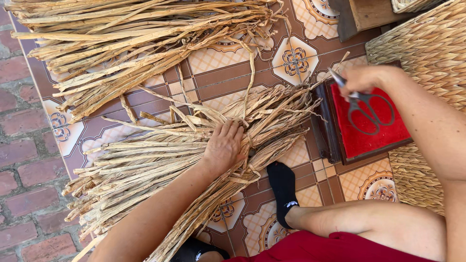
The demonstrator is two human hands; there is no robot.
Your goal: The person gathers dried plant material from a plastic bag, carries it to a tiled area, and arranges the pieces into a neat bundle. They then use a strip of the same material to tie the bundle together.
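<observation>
Floor: patterned tiles (228,77) in brown, cream and orange, laid beside a strip of red brick paving (19,160) at the left edge; the work is spread flat on the tiles.
Near bundle: dried straw-coloured plant strips (145,170), gathered into 1 sheaf that lies across the tiles; its waist is cinched by a twisted strip, so the ends fan out to either side.
Left hand: left hand (224,145) lies palm-down on the waist of the sheaf, fingers spread a little and curled over the strips; the press seems meant to keep the loose strips from sliding apart.
Right hand: right hand (361,80) closes its fingers round the scissors (364,109) near the pivot, the blade tip poking out above the hand and the 2 loop handles hanging below.
Scissors position: over the small stool, well apart from the sheaf.
Stool: low dark wooden stool with red pad (364,131), just beside the right end of the sheaf; a handy resting place for a tool.
Far pile: a 2nd, looser heap of the same strips (131,39) at the top of the view, untied, apart from the sheaf.
Woven mat: plaited natural-fibre matting (432,43) at the right, under the right forearm.
Foot: 1 foot in a black sock (283,191) rests on the tiles just below the sheaf; a red garment (330,247) covers the lap.
Wooden block: brown timber piece (364,14) at the top edge, partly out of view.
</observation>
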